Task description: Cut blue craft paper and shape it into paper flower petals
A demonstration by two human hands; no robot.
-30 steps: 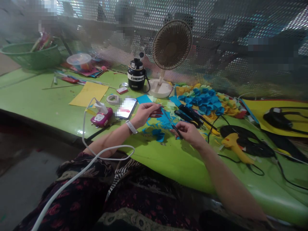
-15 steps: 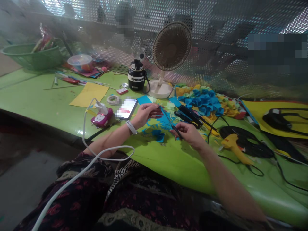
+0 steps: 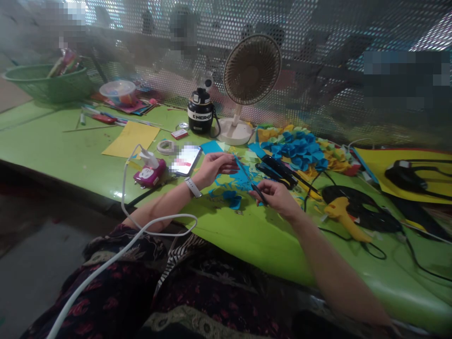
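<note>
My left hand [image 3: 223,165], with a white watch band [image 3: 193,187] at the wrist, pinches a narrow strip of blue paper [image 3: 241,165]. The strip slants down towards my right hand [image 3: 274,195]. That hand is closed around a slim black-handled tool [image 3: 259,193] that looks like scissors; its tip meets the lower end of the strip, and its finer shape is too small to make out. Below, on the green tabletop [image 3: 226,230], lie a folded blue paper piece [image 3: 233,200] and many blue and yellow-green scraps.
Right of the hands are a black stapler [image 3: 280,170], a heap of blue paper petals [image 3: 300,148] and a yellow glue gun [image 3: 344,217]. Leftward lie a phone [image 3: 187,159], a tape roll [image 3: 165,147] and a purple socket block [image 3: 150,174]. A fan [image 3: 236,132] and black bottle [image 3: 200,113] stand behind.
Almost nothing differs. Both hands keep the same place and grip, with the blue strip and the black-handled tool still between them.
</note>
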